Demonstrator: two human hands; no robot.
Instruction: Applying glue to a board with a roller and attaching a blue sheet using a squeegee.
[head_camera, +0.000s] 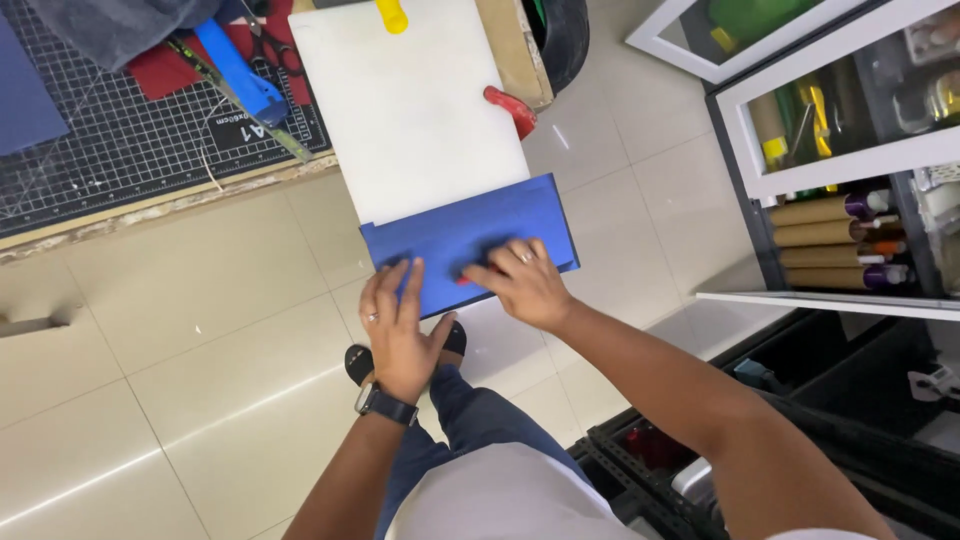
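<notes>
- Two hands lie flat on a blue sheet (470, 240); neither grips anything.
- Left hand (398, 325): fingers spread and pressed on the sheet's near left corner, palm past the edge. It wears a ring, with a dark watch (385, 403) on the wrist.
- Right hand (522, 280): fingers together, flat on the sheet's near right part. A small red object (466, 279) shows just under the fingertips; its kind cannot be told.
- Blue sheet: juts out from under a white board (410, 105), overhanging the tiled floor (180, 330).
- White board: extends out from the worktop (150, 205); a red handle (512, 108) touches its right edge and a yellow handle (391, 14) sits at its far end.
- Worktop, left: gridded cutting mat (120, 150) carrying a blue tool (240, 72), a ruler (245, 100), scissors (268, 42) and red material (165, 70).
- Right: white-framed cabinet (830, 165) holding cardboard rolls (815, 235) with purple caps.
- Below: a sandalled foot (362, 362) on the floor.
</notes>
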